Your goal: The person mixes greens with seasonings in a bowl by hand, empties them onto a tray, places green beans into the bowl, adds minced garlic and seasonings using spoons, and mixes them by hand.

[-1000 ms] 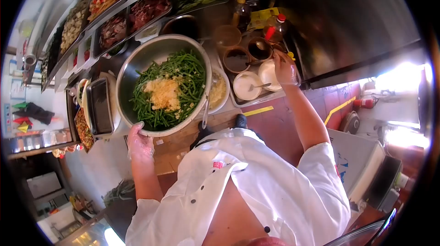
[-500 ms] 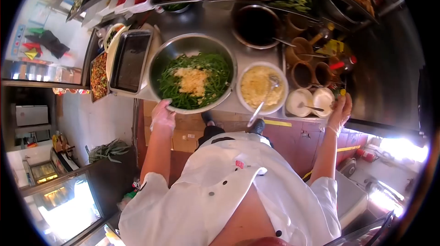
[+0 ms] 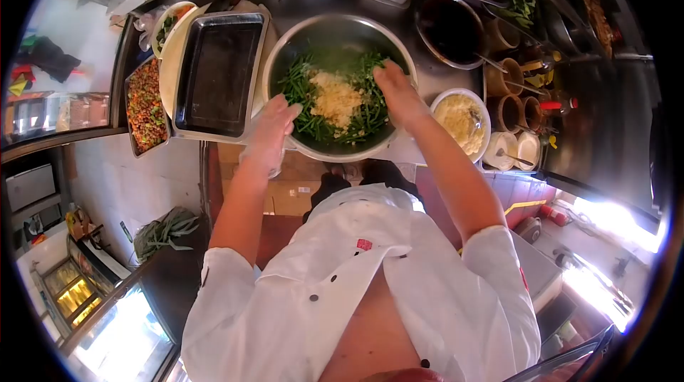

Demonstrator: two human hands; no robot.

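A large steel mixing bowl [image 3: 394, 141] stands at the front of the counter, holding cut green beans [image 3: 306, 124] with a heap of minced garlic [image 3: 335, 99] on top. My left hand [image 3: 273, 129], in a clear plastic glove, is at the bowl's left rim, fingers stretched toward the beans and partly apart. Reaching over the right rim, my right hand [image 3: 399, 93] is inside the bowl, its fingers extended just over the beans; their tips are hard to make out. I see nothing held in either hand.
Right of the bowl sits a white tub [image 3: 462, 123] of minced garlic with a spoon. A pot of dark liquid [image 3: 449, 29] and several seasoning jars [image 3: 507, 113] stand farther right. To the left lie a dark metal tray [image 3: 217, 76] and a tray of diced mix [image 3: 147, 104].
My right hand has moved left from the seasoning containers into the bowl. My left hand has shifted up along the left rim. The view has turned, so the counter appears displaced.
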